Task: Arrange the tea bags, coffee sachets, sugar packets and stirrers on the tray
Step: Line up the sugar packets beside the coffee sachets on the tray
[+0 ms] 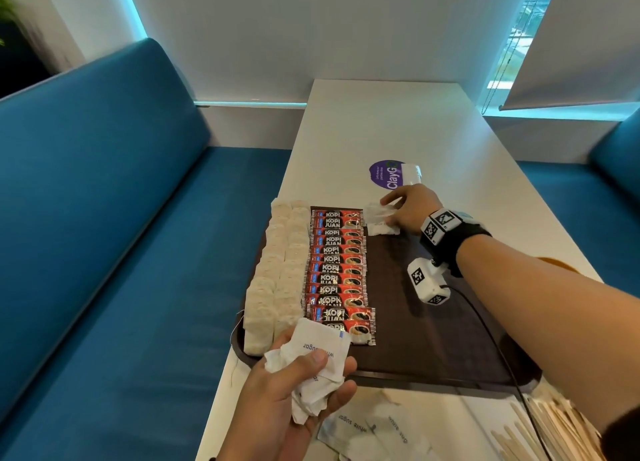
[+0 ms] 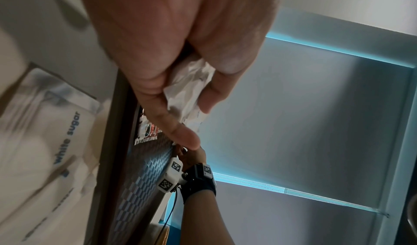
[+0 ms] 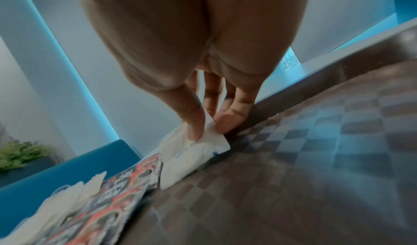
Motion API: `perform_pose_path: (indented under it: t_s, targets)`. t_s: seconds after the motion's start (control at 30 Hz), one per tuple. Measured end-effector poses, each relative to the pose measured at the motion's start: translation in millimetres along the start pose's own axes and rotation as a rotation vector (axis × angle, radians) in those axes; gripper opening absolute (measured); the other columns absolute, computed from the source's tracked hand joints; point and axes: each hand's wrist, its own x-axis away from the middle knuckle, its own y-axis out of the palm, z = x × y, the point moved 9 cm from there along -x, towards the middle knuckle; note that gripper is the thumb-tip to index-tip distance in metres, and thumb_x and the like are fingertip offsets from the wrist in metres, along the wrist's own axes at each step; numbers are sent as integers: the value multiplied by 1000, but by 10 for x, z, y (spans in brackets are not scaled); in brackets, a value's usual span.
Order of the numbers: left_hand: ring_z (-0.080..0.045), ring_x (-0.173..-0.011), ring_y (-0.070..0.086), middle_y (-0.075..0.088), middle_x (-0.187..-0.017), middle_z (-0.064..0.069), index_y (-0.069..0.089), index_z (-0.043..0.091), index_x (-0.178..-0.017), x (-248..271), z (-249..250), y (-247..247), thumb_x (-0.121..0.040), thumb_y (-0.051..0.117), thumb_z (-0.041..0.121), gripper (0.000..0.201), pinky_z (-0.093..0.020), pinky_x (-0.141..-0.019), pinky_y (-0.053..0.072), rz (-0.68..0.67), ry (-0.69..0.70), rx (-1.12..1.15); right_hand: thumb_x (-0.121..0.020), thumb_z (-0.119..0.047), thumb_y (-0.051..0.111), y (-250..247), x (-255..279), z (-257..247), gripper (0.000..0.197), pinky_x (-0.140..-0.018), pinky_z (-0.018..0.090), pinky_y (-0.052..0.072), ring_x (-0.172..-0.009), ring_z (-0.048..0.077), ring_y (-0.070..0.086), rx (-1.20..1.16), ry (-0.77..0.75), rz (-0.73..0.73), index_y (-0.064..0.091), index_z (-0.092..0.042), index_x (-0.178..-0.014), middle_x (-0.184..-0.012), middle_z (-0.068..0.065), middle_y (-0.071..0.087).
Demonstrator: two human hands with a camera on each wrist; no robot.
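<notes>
Sugar packets [image 1: 313, 363], white, crumpled, blue-lettered

The tray [image 1: 433, 350] is dark brown with a matt, fine checkered texture and a smooth raised rim. The coffee sachets [image 1: 337, 270] in the row on it are glossy red and black foil-like film with crimped ends. The tea bags [image 1: 277, 273] to their left look like soft, porous white filter paper. The sugar packets [image 1: 313, 367] are thin white matt paper, crumpled and creased, with blue print. The stirrers [image 1: 540, 433] at the near right are pale, bare wood. The table [image 1: 398, 128] is smooth white with a slight sheen. The bench [image 1: 104, 201] is blue upholstery, smooth and faintly shiny.
</notes>
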Motion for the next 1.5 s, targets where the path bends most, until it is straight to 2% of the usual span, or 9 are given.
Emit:
perform_pose_path:
  t_s: [0.23,0.4,0.53,0.73,0.93,1.13,1.27,1.37,1.5]
  targets:
    - [-43,-79,75,72,-105,-32,63,8,-117,25,11,32,-73,64,-2,46,-46,-56,62,-17,23,39,-65,-21,97,19,-98,164,45,-76,25,44,-88,18,61,-77,95,103,66,-23,-98,-108,6,68]
    - [-47,-84,73,70,-106,-35,62,7,-119,69,64,60,-76,54,-5,45,-48,-60,63,-38,57,93,-78,-30,86,-279,102,44,28,-81,29,49,-96,21,64,-169,21,179,68,-21,-98,-107,4,69]
    - [-44,-92,73,70,-112,-32,59,11,-125,141,142,126,-76,57,-2,51,-43,-62,63,-62,101,25,-86,-30,79,-371,739,-369,13,-76,37,58,-72,15,66,-273,-118,-40,73,-20,-92,-85,5,71]
    - [-32,-92,73,70,-118,-26,60,9,-130,241,176,236,-86,61,0,45,-41,-66,60,-70,141,-40,-72,-34,85,-179,2109,-779,43,-57,29,56,-67,16,64,-620,-213,-425,71,-5,-100,-83,8,69]
    - [-31,-98,71,70,-122,-23,59,9,-128,308,51,317,-86,69,4,44,-39,-66,59,-25,130,-100,-79,-15,85,-5,2668,-552,24,-74,38,60,-78,25,71,-774,-132,-437,77,-6,-99,-93,17,77]
    - [-44,-96,72,73,-108,-25,68,8,-118,268,-44,213,-88,59,-5,34,-45,-67,63,48,76,21,-90,0,71,-112,2086,-125,7,-62,28,60,-76,24,68,-906,65,-174,73,2,-97,-91,18,73]
    - [-51,-97,71,68,-116,-30,71,7,-116,236,-20,149,-90,42,-15,45,-50,-69,63,33,64,65,-88,-1,74,-116,1225,237,9,-75,39,64,-87,34,71,-854,165,-55,71,-2,-96,-99,17,73]
    - [-51,-99,70,68,-118,-30,71,8,-118,206,-7,131,-87,48,-16,46,-53,-70,63,16,55,22,-83,-11,83,-44,749,396,12,-85,41,62,-81,25,73,-721,212,-32,75,-16,-90,-93,11,77]
    - [-49,-103,69,69,-119,-27,67,11,-123,166,-9,50,-73,67,-7,53,-52,-69,61,31,49,-41,-79,-18,88,65,414,438,19,-64,25,57,-64,14,64,-578,250,8,77,-15,-95,-83,4,75]
